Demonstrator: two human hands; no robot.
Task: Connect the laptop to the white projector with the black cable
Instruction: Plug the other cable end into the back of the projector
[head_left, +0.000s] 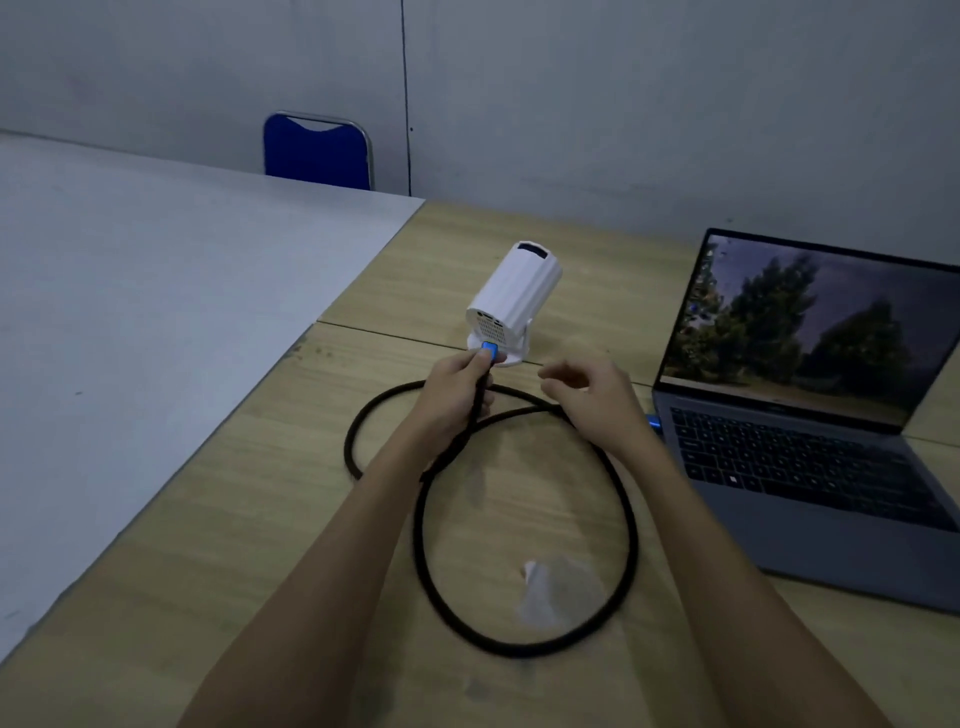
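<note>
My left hand (457, 387) pinches the black cable (524, 525) behind its blue plug (490, 352), aimed up-forward, just below the white projector (514, 296) rear ports; right hand (587, 387) loose, empty, farther.

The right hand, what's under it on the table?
Under the right hand runs the looped black cable on the wooden table. The stretch beneath the palm and wrist is hidden.

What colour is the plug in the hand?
Bright blue; the plug in the left hand shows in the head view.
</note>
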